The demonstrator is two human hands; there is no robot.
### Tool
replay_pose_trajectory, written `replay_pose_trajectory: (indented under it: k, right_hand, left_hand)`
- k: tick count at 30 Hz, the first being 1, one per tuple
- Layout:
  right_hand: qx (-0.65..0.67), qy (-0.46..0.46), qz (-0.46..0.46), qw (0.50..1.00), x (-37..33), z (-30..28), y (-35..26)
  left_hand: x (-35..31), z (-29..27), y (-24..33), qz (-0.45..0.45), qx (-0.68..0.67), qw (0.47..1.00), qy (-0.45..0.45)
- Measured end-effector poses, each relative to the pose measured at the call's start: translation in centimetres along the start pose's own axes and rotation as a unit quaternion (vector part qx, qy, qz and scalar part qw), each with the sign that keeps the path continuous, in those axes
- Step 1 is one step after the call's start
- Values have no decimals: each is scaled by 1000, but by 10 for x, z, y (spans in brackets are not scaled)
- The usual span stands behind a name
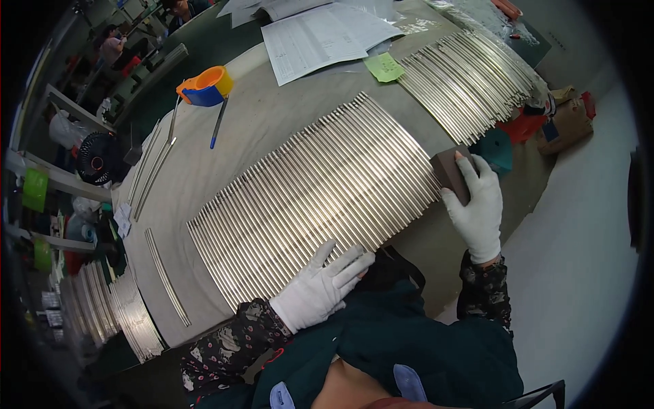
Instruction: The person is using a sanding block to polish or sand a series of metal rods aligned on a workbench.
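Observation:
A wide row of thin silvery metal rods [313,191] lies side by side across the middle of the grey table. My left hand [319,286], in a white glove with some fingertips bare, rests at the row's near edge, its fingers spread and stretched out. At the right end of the row, my right hand [475,204], gloved the same way, grips a dark brown rectangular block [449,174]. One side of the block is against or very near the last rods; I cannot tell whether it touches them.
Another batch of rods [470,82] lies at the far right, beside a green sticky note [384,67] and paper sheets [320,41]. An orange and blue tape dispenser [206,86] and a blue pen [219,124] lie at the far left. Loose rods [167,276] lie left; a fan [99,157] stands beyond.

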State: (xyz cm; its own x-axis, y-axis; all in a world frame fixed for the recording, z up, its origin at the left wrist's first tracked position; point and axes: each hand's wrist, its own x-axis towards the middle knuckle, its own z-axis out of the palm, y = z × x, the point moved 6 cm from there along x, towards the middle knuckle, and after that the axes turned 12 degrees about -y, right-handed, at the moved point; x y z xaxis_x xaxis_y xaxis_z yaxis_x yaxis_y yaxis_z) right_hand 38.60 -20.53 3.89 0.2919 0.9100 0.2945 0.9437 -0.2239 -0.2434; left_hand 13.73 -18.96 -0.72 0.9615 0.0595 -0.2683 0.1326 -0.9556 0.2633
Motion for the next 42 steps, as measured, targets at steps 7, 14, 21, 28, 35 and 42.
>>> replay_pose_trajectory:
  k: [7, 14, 21, 28, 35, 42]
  right_hand:
    - [11, -14, -89, 996, 36, 2, -34]
    - [6, -12, -94, 995, 55, 8, -38]
    - [171, -4, -19, 985, 45, 13, 2]
    - [652, 166, 196, 714, -31, 38, 48]
    - [852, 105, 288, 424, -82, 99, 16]
    - [874, 91, 257, 402, -63, 101, -7]
  left_hand:
    - [-33, -19, -21, -44, -44, 998, 33]
    - [-70, -9, -58, -169, -44, 983, 51]
    - [-37, -24, -52, -89, -56, 994, 4]
    - [14, -40, -39, 24, -44, 999, -4]
    - [12, -32, -36, 29, -24, 999, -19]
    - [4, -31, -35, -18, -23, 999, -24]
